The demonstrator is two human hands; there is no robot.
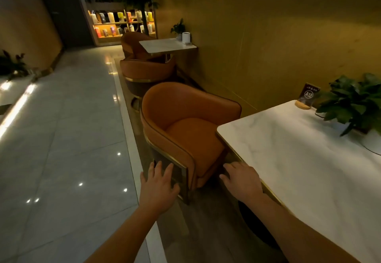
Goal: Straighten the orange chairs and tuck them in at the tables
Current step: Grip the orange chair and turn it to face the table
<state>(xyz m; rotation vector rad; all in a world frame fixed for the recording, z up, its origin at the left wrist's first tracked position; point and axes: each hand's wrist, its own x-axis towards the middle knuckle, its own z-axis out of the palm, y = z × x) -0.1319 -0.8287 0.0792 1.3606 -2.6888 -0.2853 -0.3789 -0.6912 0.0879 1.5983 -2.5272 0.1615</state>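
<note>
An orange tub chair [185, 118] with a gold-trimmed base stands at the near end of a white marble table [299, 159], its seat front slightly under the table's edge. My left hand [158, 186] hovers with fingers spread at the chair's near front corner, by the gold frame. My right hand [243, 180] is spread too, beside the table's gold edge and just in front of the seat. Neither hand holds anything. Farther back, two more orange chairs [148, 68] [132, 42] stand around a second white table [167, 45].
A potted plant [354, 101] and an "A12" table sign [308, 96] sit on the near table. A white cup [186, 37] and small plant stand on the far table. The yellow wall runs along the right. A polished tile aisle [72, 128] lies to the left.
</note>
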